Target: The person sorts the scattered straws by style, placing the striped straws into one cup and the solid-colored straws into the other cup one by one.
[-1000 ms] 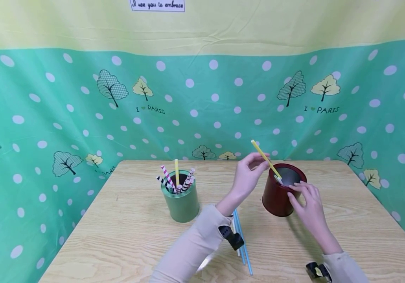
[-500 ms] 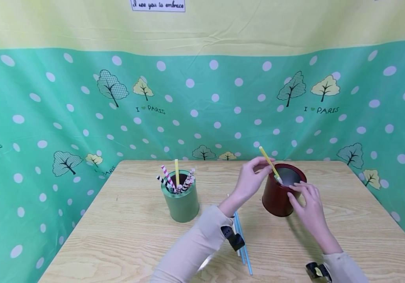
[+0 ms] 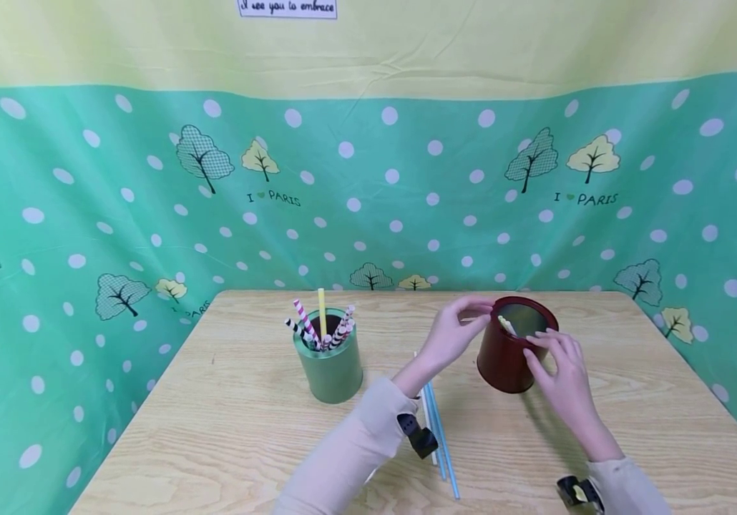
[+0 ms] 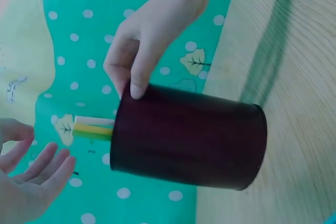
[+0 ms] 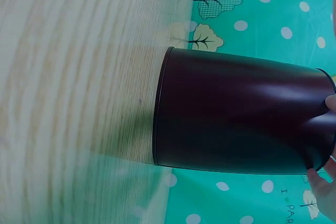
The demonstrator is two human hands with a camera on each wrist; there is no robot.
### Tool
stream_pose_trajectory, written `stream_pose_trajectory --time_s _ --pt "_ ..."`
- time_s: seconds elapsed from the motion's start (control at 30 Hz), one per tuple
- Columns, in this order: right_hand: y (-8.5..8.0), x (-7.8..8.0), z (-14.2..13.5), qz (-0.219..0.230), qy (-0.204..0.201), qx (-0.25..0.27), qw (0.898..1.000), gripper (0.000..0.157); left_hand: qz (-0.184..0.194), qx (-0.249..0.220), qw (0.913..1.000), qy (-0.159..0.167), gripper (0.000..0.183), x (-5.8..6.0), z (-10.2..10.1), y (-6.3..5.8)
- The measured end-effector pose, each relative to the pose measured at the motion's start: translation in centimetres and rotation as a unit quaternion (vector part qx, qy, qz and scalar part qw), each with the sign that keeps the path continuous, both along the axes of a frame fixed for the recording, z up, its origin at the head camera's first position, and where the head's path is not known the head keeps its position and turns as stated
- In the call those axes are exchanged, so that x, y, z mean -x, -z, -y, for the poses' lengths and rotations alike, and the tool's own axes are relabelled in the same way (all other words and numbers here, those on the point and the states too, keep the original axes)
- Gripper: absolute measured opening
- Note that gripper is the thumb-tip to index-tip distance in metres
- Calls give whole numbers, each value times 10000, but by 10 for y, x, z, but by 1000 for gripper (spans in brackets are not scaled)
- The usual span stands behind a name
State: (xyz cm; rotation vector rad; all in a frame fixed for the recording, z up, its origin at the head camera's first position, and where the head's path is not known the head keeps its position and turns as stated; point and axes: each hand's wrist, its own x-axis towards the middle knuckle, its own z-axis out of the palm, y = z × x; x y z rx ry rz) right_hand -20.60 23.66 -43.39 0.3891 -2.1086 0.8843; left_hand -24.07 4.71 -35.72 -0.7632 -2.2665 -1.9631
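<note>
My left hand point(image 3: 452, 330) is at the left side of a dark red cylindrical container point(image 3: 511, 361), its fingers apart and holding nothing. In the left wrist view, white and yellow straws point(image 4: 93, 129) stick out just past the rim, a short gap from that left hand point(image 4: 34, 179). My right hand point(image 3: 558, 368) pinches the near right rim, thumb on the outer wall. The container stands upright on the table, and the straws' lower parts are hidden inside it.
A green cylindrical container point(image 3: 333, 375) with a yellow straw point(image 3: 322, 311) and several striped straws stands to the left. Blue straws point(image 3: 443, 447) and a white one lie on the wooden table point(image 3: 227, 429), partly under my left forearm. A polka-dot curtain point(image 3: 368, 179) hangs behind.
The yellow straw my left hand held has gone down into the dark red container, and the fingers have let go. My right hand stays at the rim.
</note>
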Motion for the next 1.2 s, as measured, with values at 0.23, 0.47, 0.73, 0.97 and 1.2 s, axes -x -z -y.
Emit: stream_pose_trajectory --time_s 0.23,0.47,0.73,0.97,1.2 --pt "-2 -1 1 -45 -34 9 10000 28 -13 292 9993 -212 22 0 14 15" --pt "-3 -1 2 -87 -68 33 9999 29 -78 476 9986 -200 20 1 25 27" --pt "0 1 1 -82 -32 13 10000 27 7 922 9956 -172 17 2 37 41" --pt "0 0 1 21 2 6 10000 27 230 1241 9920 38 17 2 48 52" --pt "-1 0 1 -60 -66 46 9999 29 379 1766 9834 176 19 0 59 60"
